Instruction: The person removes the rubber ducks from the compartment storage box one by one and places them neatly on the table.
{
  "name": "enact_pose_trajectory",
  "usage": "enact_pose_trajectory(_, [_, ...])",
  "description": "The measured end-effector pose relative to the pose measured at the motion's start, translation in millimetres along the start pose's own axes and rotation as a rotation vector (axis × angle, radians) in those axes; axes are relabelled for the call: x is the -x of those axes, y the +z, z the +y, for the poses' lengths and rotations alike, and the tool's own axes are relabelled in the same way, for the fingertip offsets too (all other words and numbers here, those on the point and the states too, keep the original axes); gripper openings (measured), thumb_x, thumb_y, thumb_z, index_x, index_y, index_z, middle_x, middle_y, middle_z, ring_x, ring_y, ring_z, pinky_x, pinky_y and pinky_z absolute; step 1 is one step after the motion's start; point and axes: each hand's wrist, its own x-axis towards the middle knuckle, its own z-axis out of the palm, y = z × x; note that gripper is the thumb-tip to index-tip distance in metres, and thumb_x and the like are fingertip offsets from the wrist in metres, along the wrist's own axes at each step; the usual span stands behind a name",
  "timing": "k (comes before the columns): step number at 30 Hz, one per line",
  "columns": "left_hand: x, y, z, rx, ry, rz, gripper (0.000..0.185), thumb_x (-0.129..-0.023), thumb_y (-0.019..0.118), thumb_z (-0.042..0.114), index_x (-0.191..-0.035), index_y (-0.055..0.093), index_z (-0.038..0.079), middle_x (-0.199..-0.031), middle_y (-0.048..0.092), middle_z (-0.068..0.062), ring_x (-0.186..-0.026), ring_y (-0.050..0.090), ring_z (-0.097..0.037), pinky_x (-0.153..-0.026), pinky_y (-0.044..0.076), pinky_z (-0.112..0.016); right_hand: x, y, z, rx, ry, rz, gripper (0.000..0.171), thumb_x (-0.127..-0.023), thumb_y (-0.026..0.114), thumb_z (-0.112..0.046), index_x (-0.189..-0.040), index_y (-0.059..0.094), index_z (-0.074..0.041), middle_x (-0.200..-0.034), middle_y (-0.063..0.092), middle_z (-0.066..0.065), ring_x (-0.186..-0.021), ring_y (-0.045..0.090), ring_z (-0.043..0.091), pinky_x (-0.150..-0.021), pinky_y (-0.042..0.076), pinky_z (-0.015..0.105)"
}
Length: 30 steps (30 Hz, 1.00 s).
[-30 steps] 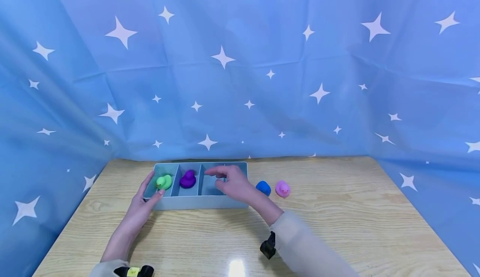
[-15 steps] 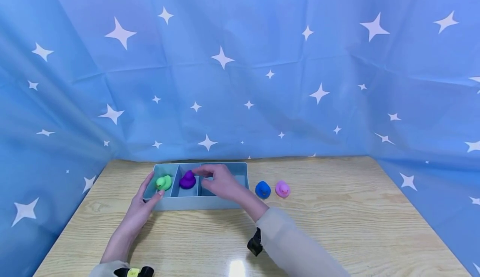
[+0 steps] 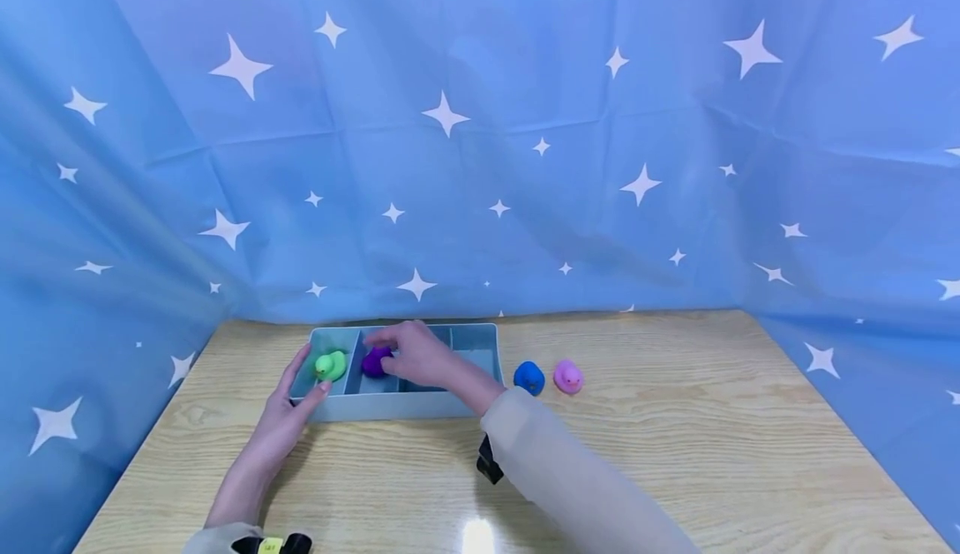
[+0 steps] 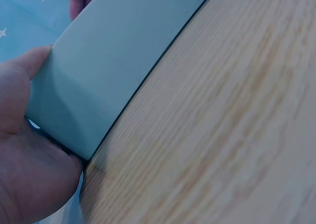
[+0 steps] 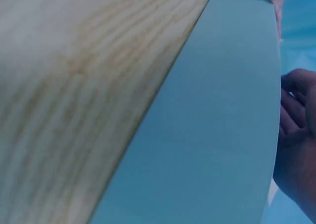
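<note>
A light blue divided box [image 3: 397, 406] sits at the back left of the wooden table. My left hand [image 3: 281, 412] grips its left end, thumb at the front rim and fingers along the side. In the leftmost compartment is a green rubber duck [image 3: 330, 366], and one compartment over sits a purple rubber duck [image 3: 374, 363]. My right hand [image 3: 420, 356] reaches into the box over the purple duck, index finger behind its head and thumb overlapping its right side. I cannot tell whether they pinch it. In the right wrist view the box wall [image 5: 207, 115] hides the duck.
A blue rubber duck [image 3: 529, 377] and a pink rubber duck [image 3: 568, 376] stand on the table [image 3: 675, 429], to the right of the box. A blue curtain [image 3: 480, 162] with white stars hangs behind the table and along its sides.
My right hand has moved left across the box, from above the third compartment to the purple duck. My left hand stays on the box's left end.
</note>
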Motion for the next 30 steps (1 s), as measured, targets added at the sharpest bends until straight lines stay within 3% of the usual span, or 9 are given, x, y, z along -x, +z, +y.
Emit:
enact_pose_trajectory(2, [-0.1, 0.6, -0.3, -0.002, -0.004, 0.001, 0.083, -0.106, 0.057, 0.039, -0.165, -0.002, 0.038, -0.171, -0.009, -0.013, -0.154, -0.010, -0.043, -0.117, 0.002, -0.072, -4.8, -0.6, 1.0, 0.062, -0.018, -0.016, 0.041, -0.094, 0.067, 0.000, -0.134, 0.070, -0.010, -0.130, 0.070, 0.004, -0.087, 0.064, 0.010, -0.072, 0.048, 0.018])
enact_pose_trajectory(5, [-2.2, 1.8, 0.5, -0.002, -0.006, -0.001, 0.083, -0.106, 0.056, 0.039, -0.165, -0.002, 0.039, -0.171, -0.009, -0.012, -0.154, -0.011, -0.043, -0.116, 0.002, -0.073, -10.2, -1.8, 4.2, 0.153, -0.041, -0.028, 0.043, -0.094, 0.069, -0.001, -0.135, 0.069, -0.012, -0.133, 0.068, 0.000, -0.080, 0.058, 0.010, -0.076, 0.047, 0.018])
enact_pose_trajectory(8, [-3.8, 2.5, 0.6, 0.003, -0.004, -0.003, 0.082, -0.107, 0.056, 0.038, -0.166, -0.001, 0.038, -0.171, -0.009, -0.012, -0.154, -0.011, -0.042, -0.117, 0.001, -0.071, -13.7, -1.0, 8.4, 0.205, -0.046, -0.040, 0.047, -0.095, 0.070, -0.003, -0.140, 0.065, -0.013, -0.135, 0.067, -0.001, -0.100, 0.064, 0.009, -0.089, 0.048, 0.019])
enact_pose_trajectory(11, [-4.2, 2.6, -0.5, 0.009, -0.005, -0.001, 0.081, -0.107, 0.056, 0.037, -0.166, 0.000, 0.037, -0.171, -0.008, -0.013, -0.154, -0.011, -0.041, -0.118, 0.000, -0.070, -16.4, 1.3, 10.1, 0.225, -0.050, -0.047, 0.053, -0.096, 0.069, -0.003, -0.147, 0.058, -0.011, -0.137, 0.066, 0.001, -0.125, 0.060, 0.012, -0.103, 0.046, 0.023])
enact_pose_trajectory(13, [-3.8, 2.4, -1.3, 0.014, -0.009, 0.002, 0.081, -0.107, 0.056, 0.036, -0.166, 0.001, 0.037, -0.171, -0.008, -0.013, -0.154, -0.011, -0.041, -0.118, 0.000, -0.069, -18.3, 3.1, 10.0, 0.253, -0.053, -0.053, 0.055, -0.096, 0.069, -0.004, -0.149, 0.054, -0.009, -0.139, 0.065, 0.002, -0.130, 0.057, 0.014, -0.107, 0.044, 0.025])
enact_pose_trajectory(23, [-1.7, 1.3, -3.1, 0.020, 0.008, 0.007, 0.081, -0.107, 0.057, 0.036, -0.166, 0.002, 0.036, -0.171, -0.006, -0.014, -0.155, -0.009, -0.041, -0.118, 0.002, -0.070, -26.1, 9.2, 6.0, 0.469, -0.029, -0.082, 0.053, -0.098, 0.067, -0.010, -0.149, 0.056, -0.015, -0.139, 0.064, 0.000, -0.118, 0.062, 0.016, -0.098, 0.050, 0.026])
enact_pose_trajectory(27, [-1.8, 0.3, -2.5, 0.023, 0.008, 0.015, 0.081, -0.107, 0.057, 0.036, -0.166, 0.003, 0.036, -0.171, -0.006, -0.014, -0.155, -0.008, -0.041, -0.119, 0.002, -0.069, -26.2, 11.5, 6.6, 0.494, -0.048, -0.085, 0.053, -0.097, 0.067, -0.007, -0.148, 0.057, -0.015, -0.134, 0.067, 0.002, -0.106, 0.064, 0.015, -0.088, 0.051, 0.026])
enact_pose_trajectory(30, [-2.3, -0.2, -2.4, 0.021, 0.006, 0.017, 0.081, -0.106, 0.058, 0.036, -0.166, 0.003, 0.036, -0.171, -0.006, -0.013, -0.155, -0.008, -0.041, -0.119, 0.003, -0.069, -24.5, 14.5, 7.9, 0.461, -0.055, -0.074, 0.053, -0.096, 0.066, -0.003, -0.147, 0.058, -0.014, -0.134, 0.067, 0.003, -0.108, 0.064, 0.015, -0.090, 0.052, 0.025])
